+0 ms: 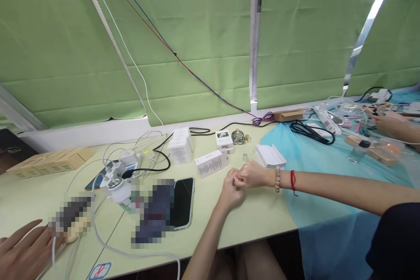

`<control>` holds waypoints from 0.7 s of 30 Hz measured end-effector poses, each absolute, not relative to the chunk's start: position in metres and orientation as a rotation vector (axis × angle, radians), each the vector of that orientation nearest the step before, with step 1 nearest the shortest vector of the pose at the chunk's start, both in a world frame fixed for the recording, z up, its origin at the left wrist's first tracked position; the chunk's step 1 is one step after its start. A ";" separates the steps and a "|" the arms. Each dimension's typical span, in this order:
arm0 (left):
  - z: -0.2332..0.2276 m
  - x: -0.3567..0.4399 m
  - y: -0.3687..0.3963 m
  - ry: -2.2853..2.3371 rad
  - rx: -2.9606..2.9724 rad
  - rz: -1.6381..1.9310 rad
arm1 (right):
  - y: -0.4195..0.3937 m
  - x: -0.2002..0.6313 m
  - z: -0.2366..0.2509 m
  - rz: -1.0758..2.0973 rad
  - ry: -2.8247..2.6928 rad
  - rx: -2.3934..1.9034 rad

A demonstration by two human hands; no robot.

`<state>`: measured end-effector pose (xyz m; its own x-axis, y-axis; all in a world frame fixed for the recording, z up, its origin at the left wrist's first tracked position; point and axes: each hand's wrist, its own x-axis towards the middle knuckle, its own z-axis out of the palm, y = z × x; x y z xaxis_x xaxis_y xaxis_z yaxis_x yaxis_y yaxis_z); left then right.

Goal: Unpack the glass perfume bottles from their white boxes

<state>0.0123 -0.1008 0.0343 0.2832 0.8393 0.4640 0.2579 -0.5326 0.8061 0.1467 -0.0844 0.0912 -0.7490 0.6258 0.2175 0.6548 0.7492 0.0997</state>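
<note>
**Small item pinched between both hands: drop and roll risk**

Small item (236, 185), too tiny and hidden to identify, sits where both hands meet, above the table (256, 218) just in front of the white carton (211, 163). Left hand (230, 192) curls up around it from below; right hand (252, 174) comes in from the side w/ fingertips closed on the same spot. Both look pinched shut on it, though how firm the hold is can't be told: fingers cover the item almost fully.

Outward from the carton:
- Just behind it, a round glass bottle (237, 136) and a small printed box (224, 139).
- Right of it, an open white box (269, 155) at the edge of the blue sheet (328, 175).
- Left of it, a black phone (182, 202) lying flat, then a tangle of white cables (138, 148) and a charger block (126, 159).
- Well to the right, another person's hand (390, 123) works among clutter; at far left, a third hand (22, 253) rests flat on the table.

Risks, as judged:
- Item slips out of the pinch, since the grip area is v. small and shared betw. two hands; it could roll under the carton or off the near table edge.
- Right wrist wears a bead bracelet (278, 179) and red string (292, 182); either could brush the open white box.
- An elbow shift could nudge the phone.
</note>
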 end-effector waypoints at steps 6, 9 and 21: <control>0.038 0.012 -0.103 0.945 1.865 1.248 | -0.073 0.145 0.101 -0.464 -2.937 -0.770; 0.039 0.011 -0.104 0.966 1.827 1.217 | -0.069 0.144 0.104 -0.484 -2.974 -0.683; 0.037 0.013 -0.106 0.988 1.588 1.112 | -0.054 0.142 0.109 -0.460 -3.073 -0.439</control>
